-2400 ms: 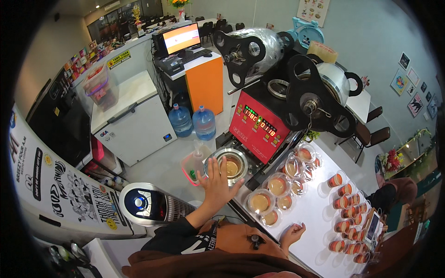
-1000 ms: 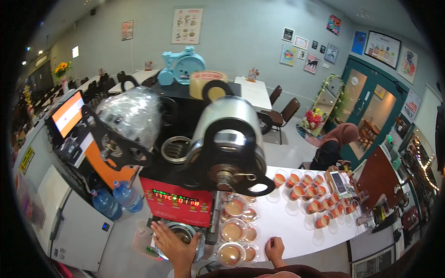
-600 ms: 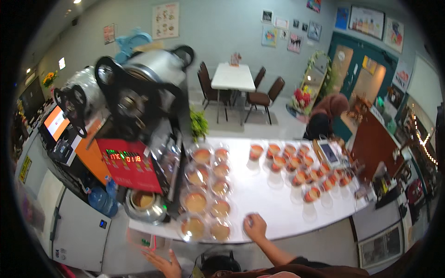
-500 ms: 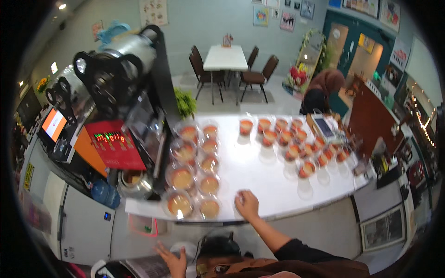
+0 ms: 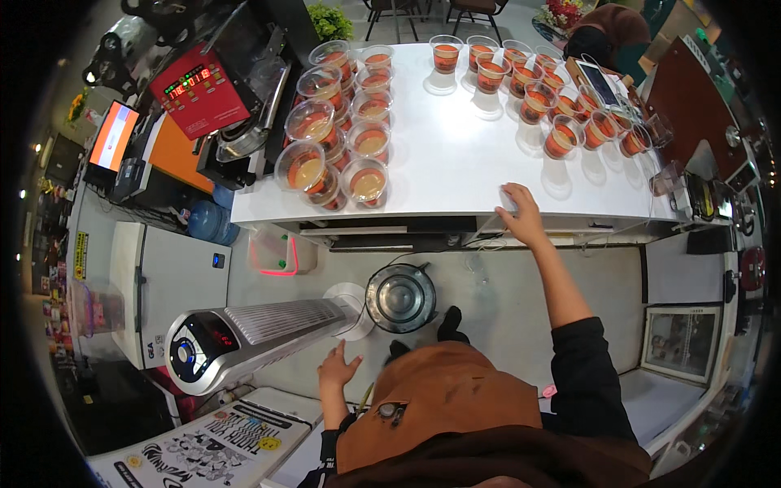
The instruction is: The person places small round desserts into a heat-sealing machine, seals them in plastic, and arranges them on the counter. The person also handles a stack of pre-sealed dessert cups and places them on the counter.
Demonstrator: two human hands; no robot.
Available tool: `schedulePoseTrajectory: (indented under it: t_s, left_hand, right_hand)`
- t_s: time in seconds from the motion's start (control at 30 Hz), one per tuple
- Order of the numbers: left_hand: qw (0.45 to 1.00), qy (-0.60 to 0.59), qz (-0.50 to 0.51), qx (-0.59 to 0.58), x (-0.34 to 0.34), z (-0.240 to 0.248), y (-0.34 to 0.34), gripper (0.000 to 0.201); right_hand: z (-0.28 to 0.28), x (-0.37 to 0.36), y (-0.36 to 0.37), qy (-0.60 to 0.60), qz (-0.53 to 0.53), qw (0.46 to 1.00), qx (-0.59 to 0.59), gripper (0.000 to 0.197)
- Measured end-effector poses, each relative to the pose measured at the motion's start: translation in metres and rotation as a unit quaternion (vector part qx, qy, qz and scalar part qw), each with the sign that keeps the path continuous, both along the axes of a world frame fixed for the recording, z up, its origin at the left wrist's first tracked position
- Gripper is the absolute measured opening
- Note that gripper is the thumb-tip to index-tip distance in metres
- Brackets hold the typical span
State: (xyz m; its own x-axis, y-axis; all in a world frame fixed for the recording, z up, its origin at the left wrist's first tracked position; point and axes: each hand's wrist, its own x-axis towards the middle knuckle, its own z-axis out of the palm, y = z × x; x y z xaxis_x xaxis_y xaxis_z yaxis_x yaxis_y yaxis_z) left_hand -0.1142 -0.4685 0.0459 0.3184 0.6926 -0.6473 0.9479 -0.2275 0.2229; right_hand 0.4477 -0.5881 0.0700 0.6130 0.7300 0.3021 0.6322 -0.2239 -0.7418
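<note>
Along the near edge of the white counter (image 5: 455, 163) rests the person's right hand (image 5: 521, 215), palm down, fingers (image 5: 510, 201) spread flat on the bare surface and holding nothing. That arm runs straight out from a black sleeve (image 5: 590, 374). The left hand (image 5: 338, 370) hangs low at the person's side, fingers splayed wide apart and empty, just beside the slatted top of a silver tower fan (image 5: 244, 337) that lies tilted across the floor. Between the two hands, on the grey floor under the counter edge, stands a round metal pot with a glass lid (image 5: 400, 298), near the fan's white round base.

On the counter's left end a tight cluster of clear plastic cups filled with a tan drink (image 5: 338, 122) stands in two rows; the cup nearest the right hand is well apart from it. Toward the far right, more clear cups of reddish drink (image 5: 561, 106) stand in loose rows, with a tablet (image 5: 600, 81) lying beside them. Left of the cups sits a cup-sealing machine with a red front panel (image 5: 198, 93). Below it, blue water bottles (image 5: 203, 220) stand on the floor next to a white chest freezer (image 5: 167, 276). Another person in brown (image 5: 610, 28) bends at the far side of the counter.
</note>
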Motion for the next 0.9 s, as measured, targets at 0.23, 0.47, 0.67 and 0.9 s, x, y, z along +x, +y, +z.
schedulePoseTrajectory:
  t_s: [0.23, 0.47, 0.67, 0.9]
  left_hand:
    - [0.975, -0.206, 0.083, -0.028, -0.104, -0.202, -0.076, 0.068]
    - [0.978, -0.095, 0.077, -0.171, -0.257, -0.236, -0.217, 0.053]
    - [0.978, -0.026, -0.093, -0.185, -0.261, -0.251, -0.124, 0.045]
    - [0.919, -0.362, -0.074, 0.136, 0.062, -0.117, 0.016, 0.037]
  right_hand:
    - [-0.019, -0.082, -0.085, -0.013, -0.008, 0.973, -0.229, 0.086]
    - [-0.182, -0.213, -0.295, 0.175, 0.061, 0.844, -0.503, 0.091]
    - [-0.097, -0.316, -0.405, 0.362, 0.070, 0.759, -0.537, 0.072]
    - [-0.271, -0.230, -0.352, 0.250, -0.129, 0.809, -0.516, 0.058]
